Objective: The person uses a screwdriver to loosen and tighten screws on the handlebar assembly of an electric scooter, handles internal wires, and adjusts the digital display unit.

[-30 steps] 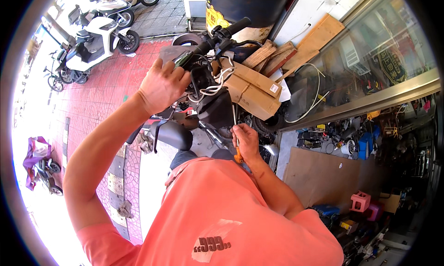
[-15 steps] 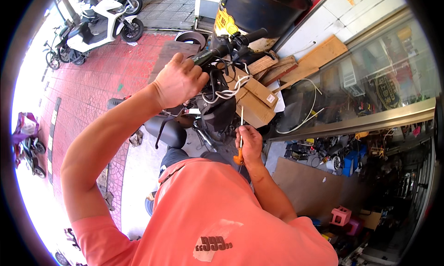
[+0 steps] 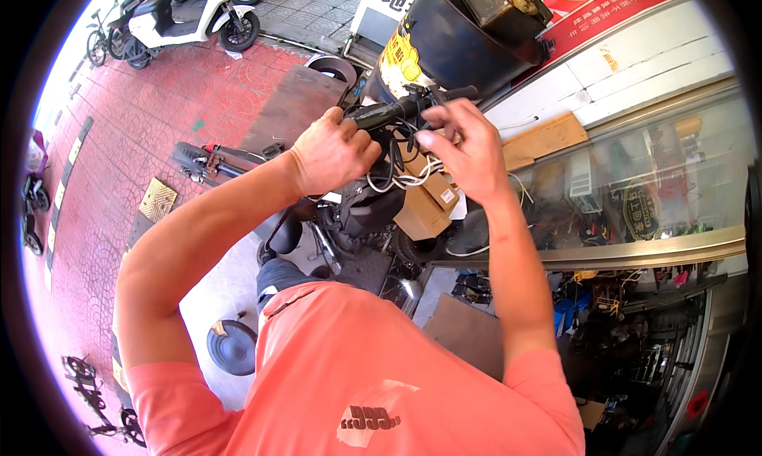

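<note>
My left hand (image 3: 337, 150) is closed round the left end of the black handlebar (image 3: 401, 107). At the bar's right side, my right hand (image 3: 468, 142) has its fingers bent toward the thumb, close beside the black control cables (image 3: 405, 130); what lies between the fingertips is hidden. The orange-handled screwdriver does not show. Looped white cable (image 3: 421, 178) hangs below the bar, in front of a cardboard box (image 3: 425, 210). Under my left wrist is part of a dark seat (image 3: 282, 232).
A big black tub (image 3: 452, 47) stands beyond the handlebar, with a wooden board (image 3: 548, 138) to its right. A glass case (image 3: 619, 178) runs along the right. A round blue-grey stool top (image 3: 232, 347) is at my left. White scooters (image 3: 178, 19) are parked far left.
My right hand has risen from low in front of me, where it held an orange-handled screwdriver, to the handlebar's right side. My left hand keeps its grip. The view has shifted.
</note>
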Demonstrator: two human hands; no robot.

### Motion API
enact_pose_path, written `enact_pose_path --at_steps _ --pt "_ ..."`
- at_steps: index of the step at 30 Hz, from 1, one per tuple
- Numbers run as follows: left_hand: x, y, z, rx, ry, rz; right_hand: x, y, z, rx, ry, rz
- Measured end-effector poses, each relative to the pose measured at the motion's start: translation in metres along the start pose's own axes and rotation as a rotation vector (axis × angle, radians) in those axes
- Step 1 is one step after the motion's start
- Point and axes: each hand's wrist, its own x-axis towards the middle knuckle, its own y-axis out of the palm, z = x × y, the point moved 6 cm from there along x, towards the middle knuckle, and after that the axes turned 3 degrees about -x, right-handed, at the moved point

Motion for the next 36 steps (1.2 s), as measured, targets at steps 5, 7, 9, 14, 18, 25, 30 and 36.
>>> enact_pose_path --at_steps 5,7,9,14,18,25,30,36 --pt "0.002 -0.001 -0.002 0.031 -0.013 -0.073 0.069 0.035 -0.007 -0.187 -0.169 0.574" --pt "0.002 0.000 -0.003 0.046 -0.046 -0.037 0.081 0.043 -0.013 -0.113 -0.105 0.714" --pt "-0.001 -0.001 -0.002 0.071 -0.076 -0.017 0.089 0.052 -0.004 -0.158 -0.140 0.784" --pt "-0.002 -0.003 -0.007 0.131 -0.118 -0.020 0.096 0.070 -0.001 -0.284 -0.301 0.810" --pt "0.000 0.001 -0.011 0.126 -0.118 -0.060 0.101 0.077 -0.021 -0.122 -0.132 0.877" --pt "-0.001 0.003 -0.013 0.081 -0.107 -0.082 0.106 0.076 -0.010 -0.174 -0.004 0.977" --pt "-0.001 0.001 -0.013 0.063 -0.098 -0.098 0.105 0.076 0.001 -0.235 -0.043 0.950" --pt "-0.004 -0.017 -0.022 -0.024 -0.103 -0.192 0.101 0.075 0.001 -0.140 -0.052 0.964"
